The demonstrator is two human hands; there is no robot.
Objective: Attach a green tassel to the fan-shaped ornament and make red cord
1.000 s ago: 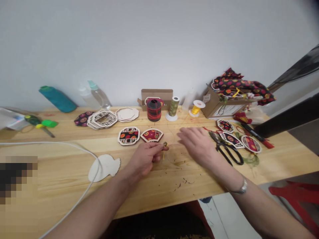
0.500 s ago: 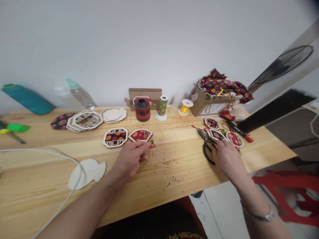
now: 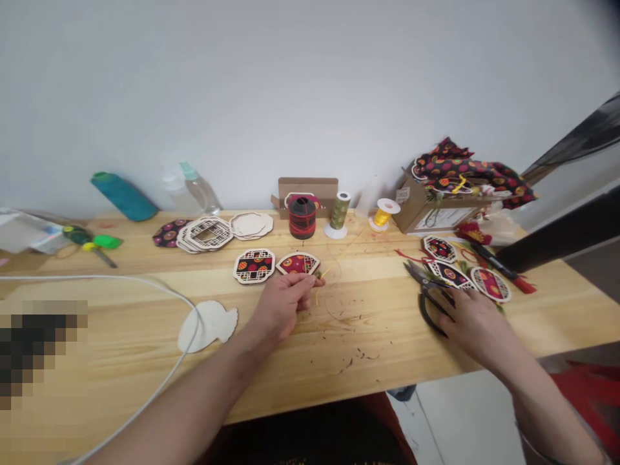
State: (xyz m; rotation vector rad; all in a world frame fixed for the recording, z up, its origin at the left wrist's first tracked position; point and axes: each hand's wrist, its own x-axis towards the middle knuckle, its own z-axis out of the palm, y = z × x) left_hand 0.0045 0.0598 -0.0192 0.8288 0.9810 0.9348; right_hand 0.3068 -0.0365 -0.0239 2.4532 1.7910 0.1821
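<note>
My left hand [image 3: 285, 303] pinches a short yellow cord [image 3: 317, 297] between thumb and forefinger, just in front of a fan-shaped ornament [image 3: 296, 263]. To its left lies an octagonal ornament [image 3: 254, 266] with black and red fabric. My right hand [image 3: 479, 323] is on the handles of black scissors [image 3: 434, 298], which lie low over the table with blades pointing left and away. Beyond it are several patterned ornaments, among them an oval one [image 3: 491, 284] and an octagonal one [image 3: 439, 249]. Some right-hand fingertips are hidden.
Along the wall stand a black-and-red thread spool [image 3: 301, 218], a green spool [image 3: 339, 212], a yellow spool [image 3: 385, 213] and a cardboard box [image 3: 421, 210] topped with fabric. Wooden frames [image 3: 208, 234], a white cutout [image 3: 208, 326] and a white cable [image 3: 165, 290] lie left. Dark scraps dot the table.
The view has turned left, so the table's things appear further right. The scissors have opened a little, their blades now parted. My left hand keeps its pinch by the fan-shaped ornament.
</note>
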